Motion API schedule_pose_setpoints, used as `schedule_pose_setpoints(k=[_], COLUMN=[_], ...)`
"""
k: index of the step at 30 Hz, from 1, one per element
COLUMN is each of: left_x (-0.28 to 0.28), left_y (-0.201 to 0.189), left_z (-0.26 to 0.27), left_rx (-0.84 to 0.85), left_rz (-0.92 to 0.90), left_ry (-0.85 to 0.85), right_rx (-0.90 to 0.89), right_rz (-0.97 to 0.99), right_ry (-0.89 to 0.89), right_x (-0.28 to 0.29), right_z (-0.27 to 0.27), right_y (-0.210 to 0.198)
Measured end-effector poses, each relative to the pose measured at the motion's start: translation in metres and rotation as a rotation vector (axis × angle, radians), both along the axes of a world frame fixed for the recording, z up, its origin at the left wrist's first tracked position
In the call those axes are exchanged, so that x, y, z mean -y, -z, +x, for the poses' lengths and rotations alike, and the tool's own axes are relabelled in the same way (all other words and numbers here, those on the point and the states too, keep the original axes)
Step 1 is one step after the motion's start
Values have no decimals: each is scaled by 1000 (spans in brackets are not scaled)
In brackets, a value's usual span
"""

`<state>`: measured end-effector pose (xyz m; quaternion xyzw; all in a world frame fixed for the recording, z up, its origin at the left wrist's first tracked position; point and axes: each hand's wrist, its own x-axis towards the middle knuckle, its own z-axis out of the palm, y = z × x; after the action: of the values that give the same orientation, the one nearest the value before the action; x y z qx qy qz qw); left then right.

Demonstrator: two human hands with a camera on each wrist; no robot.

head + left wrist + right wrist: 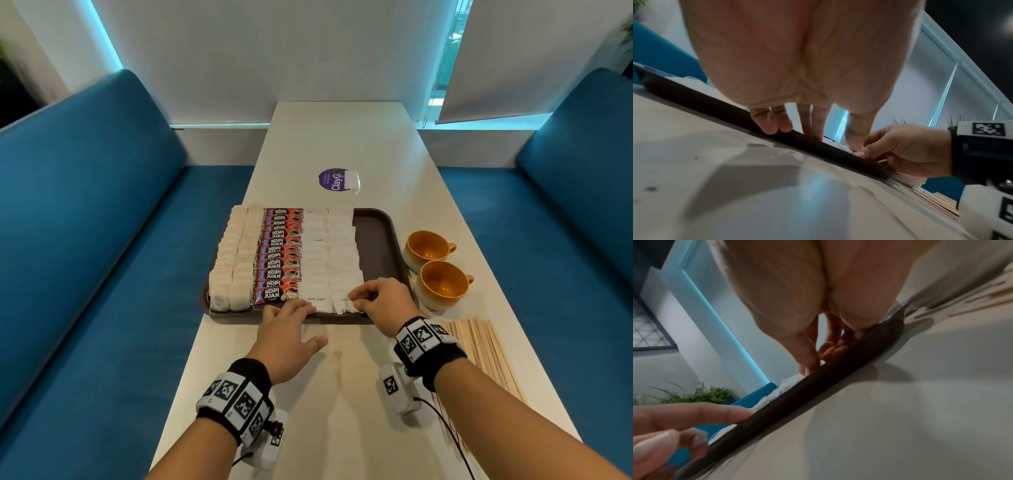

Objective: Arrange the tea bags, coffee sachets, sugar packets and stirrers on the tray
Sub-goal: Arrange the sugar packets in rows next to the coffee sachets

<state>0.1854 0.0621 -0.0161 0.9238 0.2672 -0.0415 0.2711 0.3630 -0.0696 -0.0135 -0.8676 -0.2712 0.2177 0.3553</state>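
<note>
Your tray (376,236) looks like dark brown plastic, smooth and matt. The sachets (279,257) are glossy printed foil that catches the light; the sugar packets (329,246) are flat white matt paper. The tea bags (236,260) look like soft, fibrous off-white paper. You see pale bare wood in the stirrers (479,353), glazed glossy ceramic in the cups (442,284), a smooth, faintly sheened table (342,144), and blue cloth seats (85,205).

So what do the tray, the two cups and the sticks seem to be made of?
Tray: probably plastic, dark brown, matte, with a moulded rim. Cups: likely glazed ceramic, glossy orange inside, cream outside. Sticks: pale, thin, flat strips, apparently bare wood.
</note>
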Motion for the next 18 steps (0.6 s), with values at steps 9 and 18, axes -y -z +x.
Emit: schedule_pose_setpoints(k=[9,18], left_x=[-3,-3], left_y=[6,4], left_z=[2,-1], left_rx=[9,9], left_rz=[18,6], left_ry=[7,23], right_rx=[62,24], right_rz=[-49,18], right_ry=[19,42], right_x=[-9,-4], right_z=[-4,-14], right_y=[0,-10])
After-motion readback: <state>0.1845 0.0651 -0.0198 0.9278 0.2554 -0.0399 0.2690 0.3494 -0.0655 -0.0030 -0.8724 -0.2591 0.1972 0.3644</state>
